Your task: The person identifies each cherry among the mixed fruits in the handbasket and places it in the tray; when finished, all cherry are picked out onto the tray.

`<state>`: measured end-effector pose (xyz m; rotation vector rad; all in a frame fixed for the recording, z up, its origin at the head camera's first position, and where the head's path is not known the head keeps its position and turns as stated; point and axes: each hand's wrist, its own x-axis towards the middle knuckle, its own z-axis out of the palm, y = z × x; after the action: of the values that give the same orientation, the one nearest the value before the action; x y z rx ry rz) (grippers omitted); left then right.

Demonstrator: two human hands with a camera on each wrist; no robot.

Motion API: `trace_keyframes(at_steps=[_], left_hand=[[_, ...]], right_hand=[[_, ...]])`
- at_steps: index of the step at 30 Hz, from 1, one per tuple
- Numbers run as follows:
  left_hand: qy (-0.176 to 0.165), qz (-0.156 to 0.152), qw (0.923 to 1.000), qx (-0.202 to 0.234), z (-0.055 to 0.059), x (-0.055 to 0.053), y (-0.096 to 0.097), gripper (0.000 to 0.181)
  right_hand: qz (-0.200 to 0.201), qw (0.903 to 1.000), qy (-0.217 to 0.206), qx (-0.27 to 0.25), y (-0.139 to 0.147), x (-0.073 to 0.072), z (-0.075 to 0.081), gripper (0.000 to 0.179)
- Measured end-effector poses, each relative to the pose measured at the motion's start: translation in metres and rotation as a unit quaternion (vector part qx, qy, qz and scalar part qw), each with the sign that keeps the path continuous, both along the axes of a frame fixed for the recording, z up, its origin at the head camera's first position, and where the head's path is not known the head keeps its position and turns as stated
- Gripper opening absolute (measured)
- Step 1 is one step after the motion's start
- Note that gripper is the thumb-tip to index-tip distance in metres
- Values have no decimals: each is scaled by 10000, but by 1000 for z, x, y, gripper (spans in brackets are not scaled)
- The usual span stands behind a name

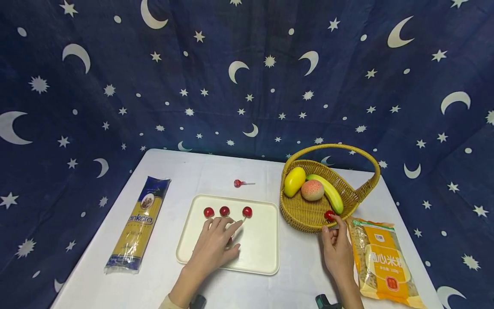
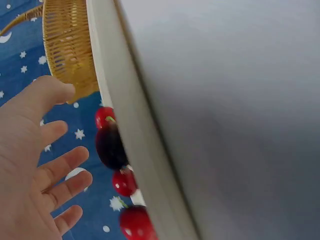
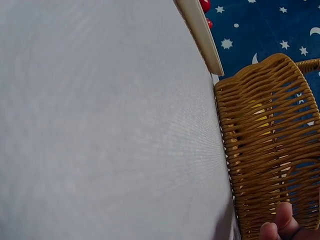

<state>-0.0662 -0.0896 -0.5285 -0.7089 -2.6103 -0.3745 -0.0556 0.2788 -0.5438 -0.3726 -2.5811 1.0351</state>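
My left hand [image 1: 214,244] hovers over a cream tray [image 1: 262,262], fingers spread, palm down. Three cherries, a left one [image 1: 209,212], a middle one [image 1: 224,210] and a right one with a stem [image 1: 247,212], lie beyond its fingertips. Another dark red fruit [image 1: 229,242] shows partly beneath the hand. In the left wrist view the fingers [image 2: 75,157] stand apart from the fruit. At the near rim of a wicker basket [image 1: 299,214], my right hand [image 1: 338,249] pinches a red cherry [image 1: 329,215] with curled fingers; its stem is hidden.
The basket holds a yellow mango [image 1: 295,182], a peach [image 1: 312,190] and a banana [image 1: 329,193]; its tall handle [image 1: 332,146] arches above. A lollipop [image 1: 238,183] lies behind the tray. A pasta packet [image 1: 137,227] is at left, a yellow food bag [image 1: 386,262] at right.
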Motion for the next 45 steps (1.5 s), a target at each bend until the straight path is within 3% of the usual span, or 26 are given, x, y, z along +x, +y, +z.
trace_keyframes(at_steps=[3,8,21,28,33,39,45], left_hand=[[76,-164,9998,34,5,-6,10,67],[-129,-532,9984,116,17,-19,33,68],[-482,-1689,9843,-200,56,-68,107,56],[-572,-2337,9671,-827,82,-97,152,51],[-688,-2716,9503,-1360,91,-115,180,52],[-1361,-2983,9298,-1673,95,-129,208,54],[-2175,-2923,9100,-1977,99,-135,235,56]], right_hand=[[3,10000,43,-6,1,0,0,43],[-8,9999,109,28,2,1,-1,43],[-33,10000,66,18,4,-1,-6,44],[-4,10000,19,2,3,-1,-3,44],[-4,10000,-49,38,3,-1,-3,45],[49,10000,-84,-18,1,-2,-4,46],[39,9999,-109,-61,2,-1,-2,47]])
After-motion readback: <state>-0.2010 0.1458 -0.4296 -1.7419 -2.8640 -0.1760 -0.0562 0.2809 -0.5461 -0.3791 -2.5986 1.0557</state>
